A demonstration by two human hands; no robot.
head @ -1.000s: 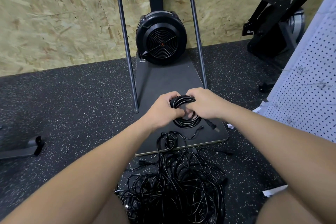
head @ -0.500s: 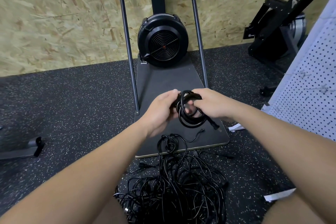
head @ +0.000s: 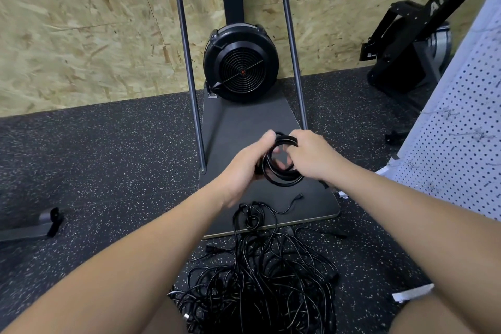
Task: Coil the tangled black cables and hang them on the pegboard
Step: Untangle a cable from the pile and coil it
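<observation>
Hands meet out in front, both clamped on one small coil (head: 282,168) of black cable held above the machine's base plate (head: 244,127). Left hand (head: 245,163) grips the coil's left side, fingers wrapped round the bundled turns; right hand (head: 311,156) pinches the top right of the ring. The ring faces up toward the head, its opening clear to see through. Pegboard (head: 461,144) stands off to the right, nearer the right hand, well apart from the coil, so I'd judge the hang calls for a swing rightward. Down on the floor, close to the person's knees, the tangled pile (head: 260,279) of cables lies loose, not yet sorted. No containers anywhere here.
</observation>
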